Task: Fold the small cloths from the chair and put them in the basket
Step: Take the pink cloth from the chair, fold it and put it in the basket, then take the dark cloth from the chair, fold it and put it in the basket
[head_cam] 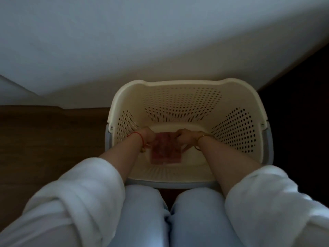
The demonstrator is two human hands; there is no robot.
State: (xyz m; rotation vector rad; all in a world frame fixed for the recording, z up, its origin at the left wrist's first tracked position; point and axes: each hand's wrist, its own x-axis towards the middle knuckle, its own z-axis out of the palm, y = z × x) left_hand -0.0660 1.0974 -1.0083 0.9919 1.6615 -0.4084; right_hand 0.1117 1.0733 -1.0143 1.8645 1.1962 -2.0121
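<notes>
A cream perforated plastic basket [185, 102] stands on the floor right in front of my knees. Both my arms reach down inside it. A small folded reddish patterned cloth [164, 150] lies low in the basket, near its floor. My left hand [148, 135] grips the cloth's far left corner and my right hand [184, 135] grips its far right corner. Whether the cloth rests on the basket floor or hangs just above it, I cannot tell. The chair is out of view.
A pale wall [142, 41] rises just behind the basket. Dark wooden floor [44, 139] lies to the left, and a very dark area [300, 113] lies to the right. My legs in light trousers [169, 220] fill the bottom of the view.
</notes>
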